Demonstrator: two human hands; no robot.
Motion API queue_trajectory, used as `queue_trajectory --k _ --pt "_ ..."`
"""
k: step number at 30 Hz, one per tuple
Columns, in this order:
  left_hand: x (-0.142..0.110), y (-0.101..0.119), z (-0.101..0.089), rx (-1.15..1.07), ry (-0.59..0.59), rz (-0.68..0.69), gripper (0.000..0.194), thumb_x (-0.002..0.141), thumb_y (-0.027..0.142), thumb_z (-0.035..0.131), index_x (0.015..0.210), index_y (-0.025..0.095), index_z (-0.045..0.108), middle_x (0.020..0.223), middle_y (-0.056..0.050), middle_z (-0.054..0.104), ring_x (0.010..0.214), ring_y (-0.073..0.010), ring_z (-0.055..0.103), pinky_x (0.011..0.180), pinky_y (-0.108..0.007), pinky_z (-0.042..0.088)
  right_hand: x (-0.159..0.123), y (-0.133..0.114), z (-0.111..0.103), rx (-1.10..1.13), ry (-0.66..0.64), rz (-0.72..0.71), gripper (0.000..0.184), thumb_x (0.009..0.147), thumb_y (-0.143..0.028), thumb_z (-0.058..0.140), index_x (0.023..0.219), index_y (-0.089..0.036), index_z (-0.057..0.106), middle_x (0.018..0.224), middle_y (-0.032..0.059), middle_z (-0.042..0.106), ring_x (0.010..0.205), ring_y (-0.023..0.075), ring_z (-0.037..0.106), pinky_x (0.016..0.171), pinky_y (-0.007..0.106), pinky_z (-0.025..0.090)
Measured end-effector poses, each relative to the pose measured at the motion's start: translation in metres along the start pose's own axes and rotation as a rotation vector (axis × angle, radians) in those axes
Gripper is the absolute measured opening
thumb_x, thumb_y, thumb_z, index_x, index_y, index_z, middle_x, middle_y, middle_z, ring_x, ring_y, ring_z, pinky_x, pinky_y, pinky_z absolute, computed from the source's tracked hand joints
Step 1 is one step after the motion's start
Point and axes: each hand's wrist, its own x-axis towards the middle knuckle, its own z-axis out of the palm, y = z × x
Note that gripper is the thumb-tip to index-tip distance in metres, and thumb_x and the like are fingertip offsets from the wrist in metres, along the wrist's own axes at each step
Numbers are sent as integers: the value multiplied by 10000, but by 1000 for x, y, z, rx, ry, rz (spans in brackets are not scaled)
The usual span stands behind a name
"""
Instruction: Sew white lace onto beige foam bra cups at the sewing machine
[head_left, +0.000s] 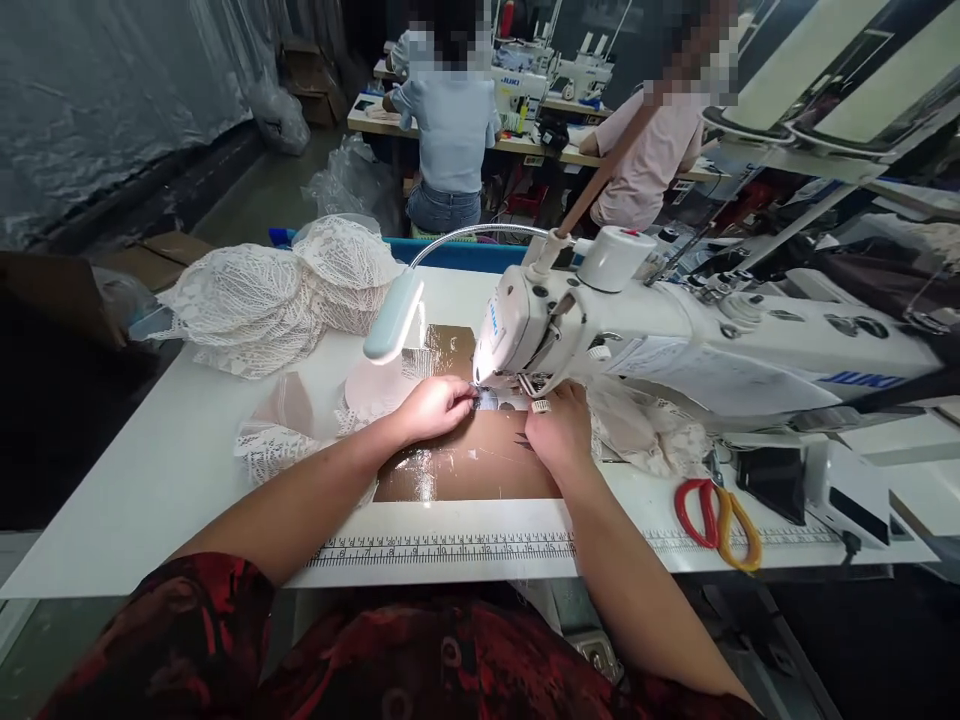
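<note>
My left hand [441,408] is closed in a pinch just left of the needle area of a white sewing machine [517,325]; what its fingertips hold is too small to make out. Beside that wrist lies a pale lace cup piece [369,390]. Under the machine's head, to the right of the needle, my right hand [562,425] is curled closed. Two dark pointed blades of thread snips [523,441] poke out from it; their handle is hidden in the palm. Both hands are over a shiny brown sheet [480,460] taped on the table.
Stacked lace cups [255,300] sit at the back left, a loose lace cup [281,425] nearer. A lamp [394,315] hangs over the table. Lace fabric [652,430], red-and-yellow-handled scissors [716,525] and a white device [851,490] lie right. Two people [454,130] [645,160] sit beyond.
</note>
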Motion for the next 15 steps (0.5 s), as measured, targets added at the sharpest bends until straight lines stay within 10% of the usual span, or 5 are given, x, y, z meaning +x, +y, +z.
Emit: queue_trajectory --k 9,15 --pt "2 8 -10 43 -155 -59 333 827 232 486 1102 128 643 1058 -93 696 942 -209 646 829 -292 487 0 2 1 14 -45 37 329 699 -28 472 926 -94 701 977 186 643 976 315 486 828 425 380" --pt "-3 31 -51 92 -322 -68 323 786 249 527 1065 147 653 955 -51 710 797 -180 647 692 -239 473 3 1 -2 25 -138 -22 328 738 -35 486 969 -118 703 957 167 649 1006 295 504 856 396 373"
